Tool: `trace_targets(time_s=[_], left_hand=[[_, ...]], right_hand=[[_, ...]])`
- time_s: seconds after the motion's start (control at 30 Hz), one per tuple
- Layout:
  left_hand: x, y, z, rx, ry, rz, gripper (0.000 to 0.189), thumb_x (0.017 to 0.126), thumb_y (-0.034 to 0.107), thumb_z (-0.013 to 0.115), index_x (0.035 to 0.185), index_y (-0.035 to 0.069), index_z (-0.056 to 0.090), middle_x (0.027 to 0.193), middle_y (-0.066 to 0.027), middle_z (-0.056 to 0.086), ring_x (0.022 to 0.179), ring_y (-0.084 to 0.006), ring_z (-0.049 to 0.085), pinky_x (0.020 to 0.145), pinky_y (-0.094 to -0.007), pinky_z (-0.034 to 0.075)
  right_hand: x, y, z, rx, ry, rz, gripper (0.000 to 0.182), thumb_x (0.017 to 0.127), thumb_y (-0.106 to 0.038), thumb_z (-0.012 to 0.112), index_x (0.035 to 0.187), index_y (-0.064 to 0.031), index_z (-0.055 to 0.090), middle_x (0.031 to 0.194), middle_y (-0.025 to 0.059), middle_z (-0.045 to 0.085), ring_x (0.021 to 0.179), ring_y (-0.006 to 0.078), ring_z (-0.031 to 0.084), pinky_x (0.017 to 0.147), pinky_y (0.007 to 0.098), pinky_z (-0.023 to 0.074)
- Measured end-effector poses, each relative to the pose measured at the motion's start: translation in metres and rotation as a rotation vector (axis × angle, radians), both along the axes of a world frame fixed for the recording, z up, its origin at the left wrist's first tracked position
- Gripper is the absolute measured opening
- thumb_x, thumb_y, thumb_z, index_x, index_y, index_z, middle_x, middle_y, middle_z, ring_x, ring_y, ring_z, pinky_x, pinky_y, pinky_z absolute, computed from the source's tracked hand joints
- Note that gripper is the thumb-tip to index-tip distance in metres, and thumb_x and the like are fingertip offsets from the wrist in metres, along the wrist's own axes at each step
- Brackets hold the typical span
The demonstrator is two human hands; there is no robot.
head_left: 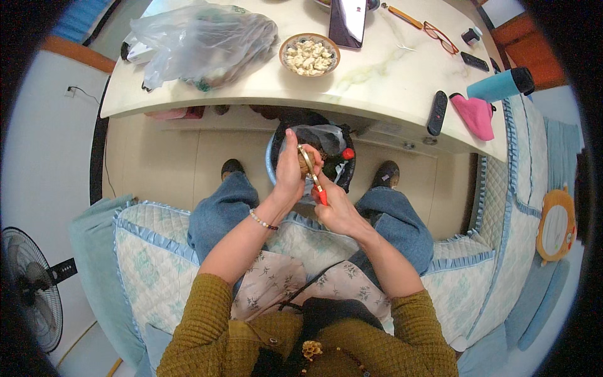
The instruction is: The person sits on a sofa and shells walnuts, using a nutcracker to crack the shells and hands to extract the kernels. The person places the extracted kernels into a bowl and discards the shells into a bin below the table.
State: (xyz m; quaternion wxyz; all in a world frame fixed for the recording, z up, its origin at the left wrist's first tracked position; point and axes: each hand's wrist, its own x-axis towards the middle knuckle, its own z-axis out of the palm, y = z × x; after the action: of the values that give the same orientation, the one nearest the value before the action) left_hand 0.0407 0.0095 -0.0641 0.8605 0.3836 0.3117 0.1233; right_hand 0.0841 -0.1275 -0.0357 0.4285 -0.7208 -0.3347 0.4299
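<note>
My left hand [288, 173] cups a round brown nut, apparently a walnut [304, 165], between thumb and fingers. Around it sit the curved metal jaws of a nutcracker [314, 178] with red handle grips. My right hand [337, 207] is closed on those handles, mostly covering them. Both hands are held over a trash bin [270, 160] with a dark liner, which stands on the floor between my feet. Inside the bin lie a clear plastic bag [325, 135] and a red cap [347, 153]; the rest is hard to make out.
Beyond the bin is a marble-patterned table [367, 87]. On it are a bowl [308, 75] of pale nut pieces, a plastic bag [202, 47], a phone [347, 23], a remote control [437, 113], a pink cloth item [475, 118] and a blue bottle [494, 85]. A fan [33, 287] stands at left.
</note>
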Motion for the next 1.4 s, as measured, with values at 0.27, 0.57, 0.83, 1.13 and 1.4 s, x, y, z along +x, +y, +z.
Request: trace_targets(time_s=[0.27, 0.57, 0.83, 1.13, 1.4], left_hand=[[0.001, -0.001, 0.004, -0.043, 0.027, 0.016, 0.073, 0.096, 0.065, 0.025, 0.061, 0.007, 0.053, 0.053, -0.0045, 0.050, 0.048, -0.0158, 0.048, 0.065, -0.0303, 0.047], [0.000, 0.001, -0.003, -0.050, -0.026, -0.010, 0.074, 0.095, 0.066, 0.025, 0.062, 0.006, 0.055, 0.058, -0.0056, 0.055, 0.050, -0.0144, 0.052, 0.052, -0.0254, 0.043], [0.001, 0.002, 0.006, -0.038, -0.008, -0.001, 0.075, 0.095, 0.066, 0.024, 0.064, 0.006, 0.057, 0.060, -0.0062, 0.057, 0.052, -0.0146, 0.054, 0.050, -0.0257, 0.043], [0.006, 0.003, 0.001, -0.054, -0.026, -0.123, 0.070, 0.096, 0.065, 0.024, 0.078, 0.006, 0.057, 0.066, -0.0048, 0.057, 0.060, -0.0132, 0.056, 0.056, -0.0262, 0.046], [0.008, 0.008, 0.001, -0.091, 0.010, -0.150, 0.061, 0.095, 0.062, 0.034, 0.096, 0.006, 0.057, 0.082, -0.0065, 0.060, 0.075, -0.0165, 0.060, 0.073, -0.0302, 0.052]], right_hand=[[0.001, 0.000, 0.003, -0.025, -0.032, 0.022, 0.082, 0.066, 0.002, 0.048, 0.145, 0.0015, 0.025, 0.080, 0.0157, 0.053, 0.075, 0.0297, 0.055, 0.073, 0.0345, 0.0447], [0.001, 0.000, 0.001, -0.009, -0.068, 0.012, 0.079, 0.064, 0.002, 0.048, 0.141, 0.0056, 0.029, 0.076, 0.0185, 0.054, 0.073, 0.0315, 0.057, 0.070, 0.0356, 0.0449], [0.002, 0.002, 0.002, -0.051, -0.068, 0.025, 0.078, 0.065, 0.003, 0.047, 0.142, 0.0035, 0.030, 0.079, 0.0160, 0.056, 0.075, 0.0271, 0.058, 0.068, 0.0347, 0.0451], [0.017, -0.002, 0.004, 0.071, 0.430, -0.010, 0.075, 0.068, 0.005, 0.047, 0.141, -0.0031, 0.033, 0.117, 0.0109, 0.054, 0.098, 0.0235, 0.058, 0.080, 0.0346, 0.0476], [0.028, -0.009, -0.003, 0.134, 0.996, -0.106, 0.081, 0.062, 0.007, 0.047, 0.142, -0.0060, 0.034, 0.134, 0.0152, 0.051, 0.116, 0.0267, 0.056, 0.091, 0.0353, 0.0492]])
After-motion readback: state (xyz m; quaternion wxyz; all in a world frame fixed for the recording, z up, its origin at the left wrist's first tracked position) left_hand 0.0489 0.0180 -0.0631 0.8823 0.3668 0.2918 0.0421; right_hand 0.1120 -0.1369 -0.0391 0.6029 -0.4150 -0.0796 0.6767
